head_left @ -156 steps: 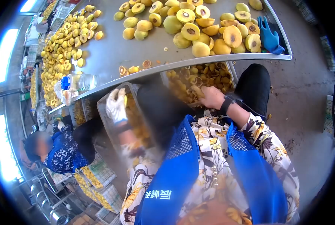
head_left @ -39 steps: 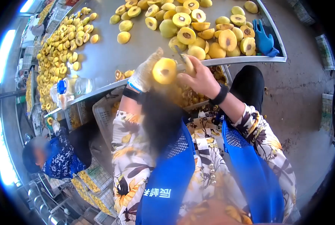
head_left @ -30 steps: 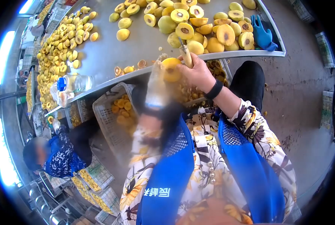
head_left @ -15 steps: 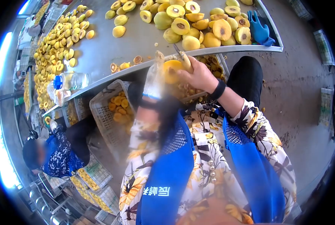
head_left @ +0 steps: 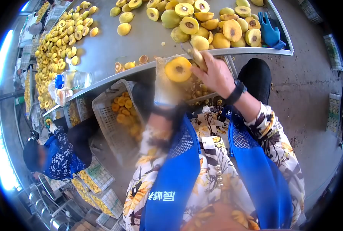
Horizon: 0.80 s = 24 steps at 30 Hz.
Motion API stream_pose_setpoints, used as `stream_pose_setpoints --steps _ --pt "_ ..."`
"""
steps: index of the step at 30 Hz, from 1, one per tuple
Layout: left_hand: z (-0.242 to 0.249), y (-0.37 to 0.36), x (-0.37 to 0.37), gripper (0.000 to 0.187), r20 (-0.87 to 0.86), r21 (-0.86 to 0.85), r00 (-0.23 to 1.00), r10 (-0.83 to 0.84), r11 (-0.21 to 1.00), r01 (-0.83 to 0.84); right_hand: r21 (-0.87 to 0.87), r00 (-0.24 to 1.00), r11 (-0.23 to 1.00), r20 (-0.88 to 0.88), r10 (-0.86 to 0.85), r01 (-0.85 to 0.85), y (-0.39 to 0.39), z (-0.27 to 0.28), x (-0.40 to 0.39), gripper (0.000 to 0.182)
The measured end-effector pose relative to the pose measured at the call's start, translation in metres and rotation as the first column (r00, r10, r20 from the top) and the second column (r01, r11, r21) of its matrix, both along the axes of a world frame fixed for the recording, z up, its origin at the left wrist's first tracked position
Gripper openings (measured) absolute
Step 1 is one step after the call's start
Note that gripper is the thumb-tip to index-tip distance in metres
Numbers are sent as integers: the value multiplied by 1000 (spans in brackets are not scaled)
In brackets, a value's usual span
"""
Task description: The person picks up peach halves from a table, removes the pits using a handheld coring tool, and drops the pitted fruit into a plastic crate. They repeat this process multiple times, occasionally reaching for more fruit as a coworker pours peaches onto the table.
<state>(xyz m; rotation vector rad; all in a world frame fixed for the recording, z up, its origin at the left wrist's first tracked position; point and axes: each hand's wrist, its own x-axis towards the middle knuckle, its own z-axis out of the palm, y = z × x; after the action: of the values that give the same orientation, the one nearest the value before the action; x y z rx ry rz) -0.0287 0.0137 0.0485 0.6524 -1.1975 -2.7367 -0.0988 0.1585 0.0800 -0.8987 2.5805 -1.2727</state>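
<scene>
My left hand (head_left: 164,85), in a white glove, holds a yellow peach half (head_left: 178,69) cut face up, its pit hollow showing. My bare right hand (head_left: 216,74) grips a small pitting knife (head_left: 193,52) by its pale handle, the blade just right of the peach half. Both hands are over the front edge of the steel table (head_left: 114,54). A pile of halved and whole peaches (head_left: 210,27) lies on the table just beyond them.
A plastic crate (head_left: 114,115) with pitted peach halves stands under the table at left; another crate of scraps (head_left: 202,90) sits below my hands. A water bottle (head_left: 69,81), blue gloves (head_left: 269,32) and a long heap of halves (head_left: 58,42) lie on the table. Another person (head_left: 56,154) sits at left.
The peach half has turned cut face toward me in my left hand. My right hand with the knife has shifted slightly right and away from the fruit.
</scene>
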Motion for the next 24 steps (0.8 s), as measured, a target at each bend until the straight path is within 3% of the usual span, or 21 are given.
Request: stream_pose_setpoints --steps 3,4,5,10,16,17,18,20,22,24 --pt "11 -2 -4 55 79 51 997 14 999 -18 126 997 989 37 67 -71 12 -6 22 31" --pt "25 6 -9 55 188 143 975 120 978 -149 169 992 982 102 69 -86 13 -4 24 29" --pt "21 6 -9 55 170 95 979 115 987 -132 211 984 972 166 68 -103 13 -3 26 27" --pt "8 13 -10 52 66 -98 989 135 987 -128 154 979 978 168 112 -139 14 -7 26 26" --pt "1 21 -13 50 -18 -89 985 171 981 -172 133 968 983 233 93 -126 12 -15 35 25" --pt "-10 20 -14 48 -65 -347 983 173 920 -185 109 968 985 230 104 -132 12 -16 37 24" --pt "-24 17 -16 46 -114 -578 980 162 792 -198 105 967 986 230 105 -132 12 -17 39 24" --pt "-15 16 -21 43 -77 -665 993 92 737 -120 108 965 984 236 111 -140 13 -18 42 25" --pt "0 4 -22 40 65 -392 997 -41 918 63 126 959 979 254 123 -159 13 -19 43 24" --pt "-4 -6 -24 39 -18 -598 977 -213 785 160 138 941 970 303 150 -199 12 -22 41 24"
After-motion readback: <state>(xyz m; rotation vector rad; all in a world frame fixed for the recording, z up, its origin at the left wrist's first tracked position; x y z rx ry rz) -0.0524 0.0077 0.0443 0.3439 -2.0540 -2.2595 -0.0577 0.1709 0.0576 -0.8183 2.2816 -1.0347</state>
